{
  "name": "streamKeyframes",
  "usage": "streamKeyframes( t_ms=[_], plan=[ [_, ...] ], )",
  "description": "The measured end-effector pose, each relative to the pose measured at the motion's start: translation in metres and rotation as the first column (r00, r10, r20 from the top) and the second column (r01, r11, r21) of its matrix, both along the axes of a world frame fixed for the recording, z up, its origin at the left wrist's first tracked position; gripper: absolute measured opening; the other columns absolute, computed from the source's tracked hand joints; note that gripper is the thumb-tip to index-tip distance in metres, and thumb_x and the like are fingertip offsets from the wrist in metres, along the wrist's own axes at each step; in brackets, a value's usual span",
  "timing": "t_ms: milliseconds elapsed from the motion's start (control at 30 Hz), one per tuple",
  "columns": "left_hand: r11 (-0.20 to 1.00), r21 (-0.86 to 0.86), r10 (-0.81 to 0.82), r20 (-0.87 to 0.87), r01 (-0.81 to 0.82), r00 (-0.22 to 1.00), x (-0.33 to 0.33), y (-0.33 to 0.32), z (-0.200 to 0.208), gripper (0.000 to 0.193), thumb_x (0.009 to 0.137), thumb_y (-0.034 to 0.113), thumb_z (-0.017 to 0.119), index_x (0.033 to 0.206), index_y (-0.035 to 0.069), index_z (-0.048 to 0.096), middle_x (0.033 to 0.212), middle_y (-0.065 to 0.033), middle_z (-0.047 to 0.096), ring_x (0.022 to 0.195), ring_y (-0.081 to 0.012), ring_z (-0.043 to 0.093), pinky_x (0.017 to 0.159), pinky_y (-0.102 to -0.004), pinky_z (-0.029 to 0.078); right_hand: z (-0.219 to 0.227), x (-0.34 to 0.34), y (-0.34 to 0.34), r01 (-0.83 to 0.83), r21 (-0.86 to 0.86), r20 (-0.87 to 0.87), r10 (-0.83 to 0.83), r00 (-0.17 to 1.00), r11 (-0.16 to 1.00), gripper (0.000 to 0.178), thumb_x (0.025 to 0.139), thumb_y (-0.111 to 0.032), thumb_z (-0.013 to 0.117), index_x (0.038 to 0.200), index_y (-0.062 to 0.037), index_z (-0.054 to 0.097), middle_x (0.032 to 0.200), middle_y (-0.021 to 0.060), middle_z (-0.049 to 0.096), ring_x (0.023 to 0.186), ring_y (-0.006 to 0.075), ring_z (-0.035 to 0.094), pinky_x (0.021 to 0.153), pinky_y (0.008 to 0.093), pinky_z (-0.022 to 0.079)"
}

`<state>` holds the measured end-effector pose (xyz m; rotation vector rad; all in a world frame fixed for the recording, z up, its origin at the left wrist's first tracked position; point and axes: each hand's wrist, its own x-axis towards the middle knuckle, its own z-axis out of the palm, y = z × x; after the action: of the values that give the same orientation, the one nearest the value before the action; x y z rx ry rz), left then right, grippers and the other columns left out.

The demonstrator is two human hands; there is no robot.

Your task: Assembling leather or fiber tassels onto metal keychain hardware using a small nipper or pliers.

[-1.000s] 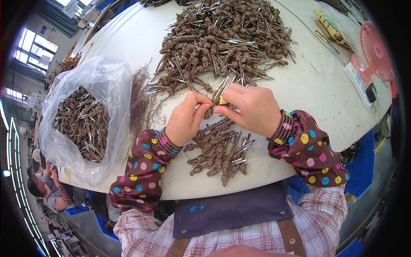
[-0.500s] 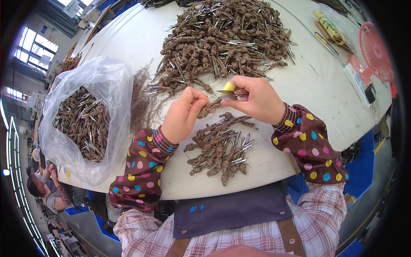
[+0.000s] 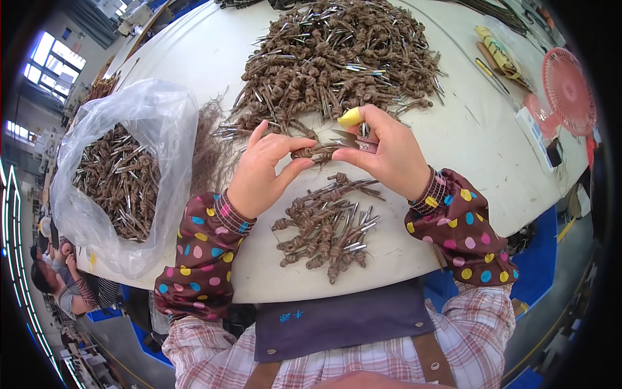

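Between thumb and forefinger, my left hand (image 3: 262,170) pinches a brown knotted cord (image 3: 303,153) by its knot; its other fingers stand apart. My right hand (image 3: 394,154) is closed around small thread snips (image 3: 353,141), whose blades point left beside the cord's strands. A yellow cover (image 3: 350,117) sits on a finger of that hand. Nearer me lies a small pile of knotted cords (image 3: 327,230) with metal tips. Beyond both hands a large heap of the same cords (image 3: 343,58) spreads over the white table (image 3: 479,188).
An open clear plastic bag (image 3: 172,129) full of knotted cords (image 3: 120,181) stands at the left. Loose brown fibres (image 3: 210,152) lie beside it. At the far right are a pink fan (image 3: 568,84), a white power strip (image 3: 534,136) and a yellow-handled tool (image 3: 486,68). Another person (image 3: 58,279) sits at far left.
My left hand has turned and its fingers have spread, the cord now lying more level. The yellow-covered finger has lifted away from the snips. The whole view has shifted slightly.
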<state>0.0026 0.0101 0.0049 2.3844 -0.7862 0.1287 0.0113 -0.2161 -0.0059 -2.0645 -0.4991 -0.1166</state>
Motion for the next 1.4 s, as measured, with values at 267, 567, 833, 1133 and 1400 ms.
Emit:
streamKeyframes(
  t_ms=[267, 567, 833, 1133, 1400],
  plan=[
    [1.0, 0.0, 0.015, 0.117, -0.015, 0.993, -0.0028, -0.0027, -0.0032, 0.021, 0.08, 0.009, 0.067, 0.101, 0.009, 0.065, 0.098, -0.004, 0.067, 0.094, -0.0206, 0.062, 0.109, -0.048, 0.026, -0.0013, -0.0055, 0.0054, 0.1, -0.302, 0.562, 0.093, 0.822, 0.948, 0.029, 0.076, -0.03, 0.072, 0.085, -0.0076, 0.057, 0.086, 0.0034, 0.057, 0.06, 0.0214, 0.057, 0.051, 0.0313, 0.046],
    [1.0, 0.011, -0.014, 0.089, 0.013, 0.996, -0.0026, -0.0038, -0.0046, 0.022, 0.082, 0.009, 0.064, 0.104, 0.009, 0.064, 0.099, -0.0042, 0.066, 0.095, -0.0211, 0.061, 0.109, -0.0483, 0.026, -0.006, -0.0035, 0.0042, 0.071, -0.347, 0.62, 0.172, 0.766, 0.935, 0.022, 0.075, -0.03, 0.071, 0.078, -0.012, 0.058, 0.08, -0.001, 0.056, 0.056, 0.0174, 0.056, 0.05, 0.0295, 0.045],
    [1.0, 0.013, -0.021, 0.086, 0.02, 0.996, -0.0025, -0.0023, -0.0057, 0.022, 0.084, 0.009, 0.063, 0.106, 0.01, 0.063, 0.1, -0.0048, 0.066, 0.096, -0.0212, 0.061, 0.109, -0.0484, 0.026, -0.0034, -0.0008, 0.0007, 0.063, -0.326, 0.629, 0.167, 0.759, 0.943, 0.022, 0.075, -0.029, 0.071, 0.076, -0.0113, 0.059, 0.078, -0.0006, 0.057, 0.055, 0.0178, 0.056, 0.05, 0.0295, 0.045],
    [0.999, 0.038, -0.028, 0.122, 0.024, 0.992, -0.0031, -0.0044, -0.0062, 0.021, 0.084, 0.009, 0.063, 0.105, 0.01, 0.063, 0.097, -0.0047, 0.065, 0.095, -0.0217, 0.06, 0.108, -0.0486, 0.026, -0.0058, -0.0021, 0.0027, 0.069, -0.338, 0.606, 0.161, 0.779, 0.939, 0.021, 0.076, -0.029, 0.07, 0.077, -0.0117, 0.06, 0.078, -0.0005, 0.056, 0.056, 0.0176, 0.056, 0.05, 0.0296, 0.045],
    [0.998, 0.051, -0.033, 0.136, 0.027, 0.99, -0.0031, -0.0039, -0.0076, 0.021, 0.083, 0.008, 0.063, 0.105, 0.01, 0.063, 0.096, -0.0042, 0.065, 0.095, -0.0215, 0.06, 0.108, -0.0484, 0.026, -0.0044, -0.0011, 0.0015, 0.049, -0.37, 0.628, 0.21, 0.75, 0.928, 0.02, 0.076, -0.029, 0.071, 0.077, -0.0121, 0.06, 0.079, -0.0012, 0.058, 0.056, 0.0173, 0.056, 0.05, 0.0295, 0.044]
  ],
)
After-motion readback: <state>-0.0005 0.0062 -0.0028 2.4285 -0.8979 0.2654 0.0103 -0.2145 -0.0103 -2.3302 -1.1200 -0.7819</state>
